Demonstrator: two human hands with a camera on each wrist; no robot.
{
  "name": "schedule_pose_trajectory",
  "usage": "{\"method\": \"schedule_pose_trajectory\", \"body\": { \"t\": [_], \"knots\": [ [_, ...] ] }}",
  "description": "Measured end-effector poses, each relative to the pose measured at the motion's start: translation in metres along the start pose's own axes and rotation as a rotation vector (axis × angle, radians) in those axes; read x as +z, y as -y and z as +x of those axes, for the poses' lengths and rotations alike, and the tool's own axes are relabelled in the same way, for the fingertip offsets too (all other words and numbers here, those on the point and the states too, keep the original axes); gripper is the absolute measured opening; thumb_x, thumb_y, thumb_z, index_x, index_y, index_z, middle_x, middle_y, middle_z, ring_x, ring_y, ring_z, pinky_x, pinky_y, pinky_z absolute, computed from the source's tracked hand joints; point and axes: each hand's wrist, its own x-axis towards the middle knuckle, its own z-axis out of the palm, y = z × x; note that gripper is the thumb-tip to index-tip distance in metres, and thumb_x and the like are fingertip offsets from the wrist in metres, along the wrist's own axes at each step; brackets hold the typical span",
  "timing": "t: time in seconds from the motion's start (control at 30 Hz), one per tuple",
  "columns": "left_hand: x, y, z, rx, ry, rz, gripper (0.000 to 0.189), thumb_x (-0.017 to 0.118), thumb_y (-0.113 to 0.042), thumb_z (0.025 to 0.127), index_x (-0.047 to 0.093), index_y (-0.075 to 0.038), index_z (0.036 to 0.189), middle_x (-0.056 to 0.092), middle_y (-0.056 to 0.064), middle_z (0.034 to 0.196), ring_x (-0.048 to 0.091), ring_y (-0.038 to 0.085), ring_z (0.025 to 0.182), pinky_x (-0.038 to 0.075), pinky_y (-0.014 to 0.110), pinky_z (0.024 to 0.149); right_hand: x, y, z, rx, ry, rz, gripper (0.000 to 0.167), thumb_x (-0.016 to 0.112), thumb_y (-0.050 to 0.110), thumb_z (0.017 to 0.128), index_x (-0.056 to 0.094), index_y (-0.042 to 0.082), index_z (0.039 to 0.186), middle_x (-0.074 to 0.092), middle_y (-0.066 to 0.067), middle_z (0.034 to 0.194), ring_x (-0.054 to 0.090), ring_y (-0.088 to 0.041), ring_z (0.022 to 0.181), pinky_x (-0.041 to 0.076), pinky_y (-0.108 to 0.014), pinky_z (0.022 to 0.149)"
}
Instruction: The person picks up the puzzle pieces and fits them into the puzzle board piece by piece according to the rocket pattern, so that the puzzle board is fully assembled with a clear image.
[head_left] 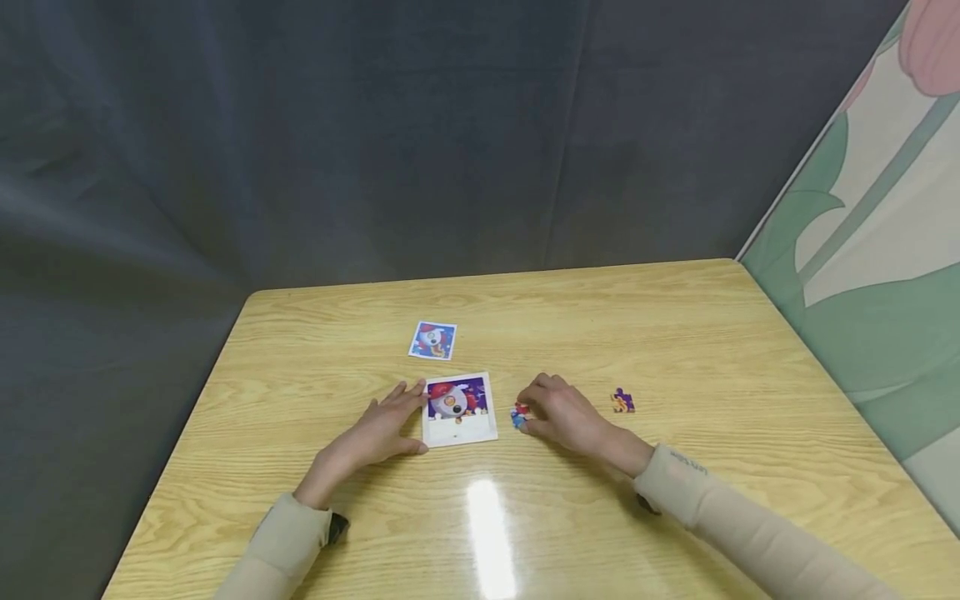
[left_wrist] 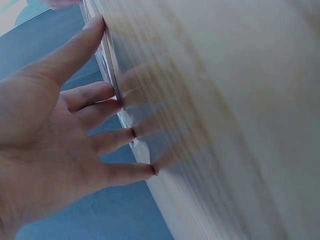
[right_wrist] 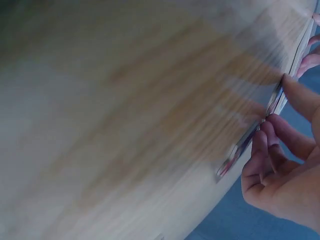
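A square white-bordered jigsaw puzzle tray (head_left: 459, 432) lies on the table, its upper part filled with a picture of a round white figure in a red hat on purple. The lower strip of the tray is bare white. My left hand (head_left: 382, 429) rests at the tray's left edge, with fingers spread and thumb at the lower corner. Just right of the tray, my right hand (head_left: 564, 417) pinches a red and blue puzzle piece (head_left: 518, 417) at table level between thumb and fingertips. In the right wrist view, the fingers partly hide this piece (right_wrist: 275, 97).
A purple and orange puzzle piece (head_left: 622, 401) lies to the right of my right hand. Behind the tray is a small picture card (head_left: 433, 341) with a similar figure. The wooden table (head_left: 300, 400) ends at a dark curtain (head_left: 420, 167).
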Motion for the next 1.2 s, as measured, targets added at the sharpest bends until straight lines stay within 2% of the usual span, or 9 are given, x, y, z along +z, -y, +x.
{"method": "schedule_pose_trajectory", "body": {
  "t": [0.27,0.43,0.7,1.03,1.1,1.2],
  "knots": [
    [0.000,0.000,0.000,0.002,-0.007,-0.005,0.070,0.075,-0.028,0.084,0.045,0.001,0.141,0.022,0.012,0.158,0.014,0.039,0.144,0.013,0.074,0.105,-0.002,-0.003,0.007,0.016,0.090,0.094,0.034,0.079,0.015,0.079,0.067,0.001,0.108,0.061,-0.007,0.101,0.052,-0.016,0.085,0.049,-0.029,0.073],
    [-0.001,-0.001,0.000,-0.005,-0.003,-0.004,0.070,0.074,-0.027,0.084,0.045,0.001,0.141,0.022,0.013,0.158,0.014,0.039,0.144,0.013,0.074,0.105,-0.002,-0.002,0.007,-0.006,0.107,0.061,0.033,0.079,0.021,0.080,0.068,0.003,0.105,0.063,-0.002,0.092,0.052,-0.014,0.082,0.048,-0.027,0.070],
    [-0.001,-0.001,0.000,0.003,-0.004,-0.001,0.071,0.075,-0.027,0.083,0.045,0.001,0.141,0.022,0.013,0.157,0.014,0.040,0.144,0.014,0.074,0.105,0.005,0.003,0.003,-0.144,0.041,-0.056,0.032,0.080,0.029,0.077,0.070,0.008,0.099,0.061,0.005,0.084,0.050,-0.009,0.078,0.045,-0.025,0.069],
    [0.000,-0.002,0.000,0.021,-0.004,-0.001,0.071,0.075,-0.027,0.083,0.045,0.001,0.141,0.023,0.014,0.157,0.014,0.041,0.144,0.015,0.075,0.104,0.007,0.014,-0.004,-0.412,-0.004,-0.181,0.032,0.076,0.032,0.081,0.068,0.010,0.102,0.063,0.003,0.094,0.053,-0.011,0.084,0.046,-0.027,0.071],
    [0.000,-0.002,0.000,0.016,-0.006,-0.003,0.071,0.075,-0.026,0.083,0.045,0.002,0.141,0.023,0.014,0.157,0.014,0.041,0.144,0.014,0.075,0.104,0.009,0.019,-0.001,-0.435,-0.019,-0.192,0.032,0.075,0.033,0.081,0.068,0.010,0.102,0.063,0.003,0.094,0.054,-0.012,0.085,0.047,-0.027,0.071],
    [-0.001,-0.001,0.000,0.012,-0.012,-0.004,0.071,0.075,-0.026,0.083,0.045,0.002,0.140,0.023,0.015,0.157,0.015,0.041,0.144,0.014,0.075,0.104,0.012,0.029,0.009,-0.424,-0.019,-0.191,0.033,0.073,0.035,0.083,0.068,0.010,0.104,0.063,0.003,0.096,0.055,-0.012,0.087,0.049,-0.028,0.075]
  ]
}}
